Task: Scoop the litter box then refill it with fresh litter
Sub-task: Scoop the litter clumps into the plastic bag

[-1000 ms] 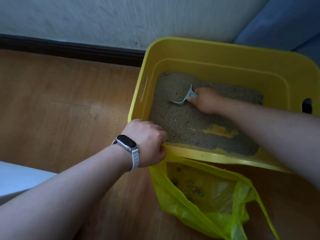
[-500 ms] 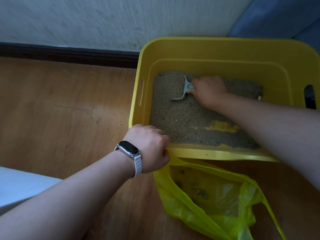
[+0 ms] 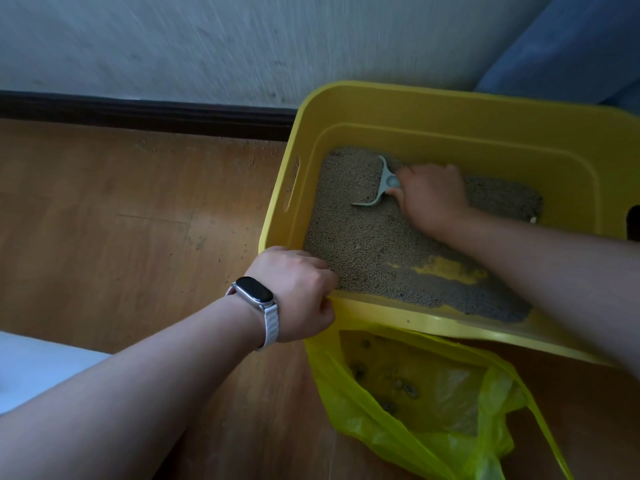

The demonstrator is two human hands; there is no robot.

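No readable text, label, brand or number anywhere. Watch [image 3: 255, 289] screen dark, blank. Box [image 3: 450, 109] walls plain yellow, unmarked. Bag [image 3: 433, 441] plain yellow, no print visible.

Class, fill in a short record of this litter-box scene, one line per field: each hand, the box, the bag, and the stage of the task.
Left hand: grips the near left corner of the litter box rim; watch on the wrist
Right hand: holds the grey scoop, its blade in the litter at the far left
Box: yellow, on the wooden floor by the wall; a bare patch shows through the litter
Bag: yellow plastic, open, in front of the box, clumps inside
Stage: scooping under way; no fresh litter in view
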